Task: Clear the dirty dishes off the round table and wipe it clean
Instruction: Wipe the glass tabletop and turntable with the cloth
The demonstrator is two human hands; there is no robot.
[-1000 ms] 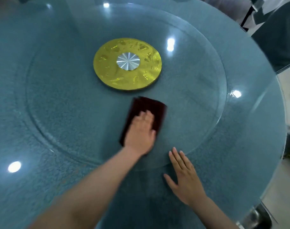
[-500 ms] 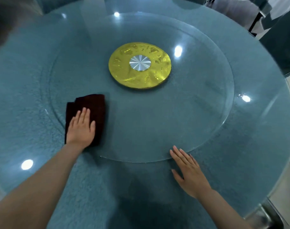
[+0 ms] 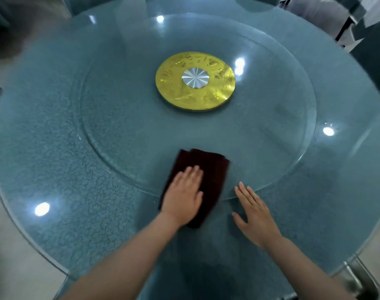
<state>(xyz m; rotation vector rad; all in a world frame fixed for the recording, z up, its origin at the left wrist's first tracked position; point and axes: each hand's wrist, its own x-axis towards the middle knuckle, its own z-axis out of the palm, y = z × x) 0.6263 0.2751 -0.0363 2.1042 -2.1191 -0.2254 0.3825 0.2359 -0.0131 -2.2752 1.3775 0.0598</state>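
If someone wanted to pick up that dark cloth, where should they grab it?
Probably the cloth's free far edge, from the table's middle: it lies flat and folded there, while the left hand presses its near half. Pinch the layered edge.

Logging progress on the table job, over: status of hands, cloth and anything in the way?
Left hand flat on dark red cloth, at turntable's near rim. Right hand open on round table. No dishes in view.
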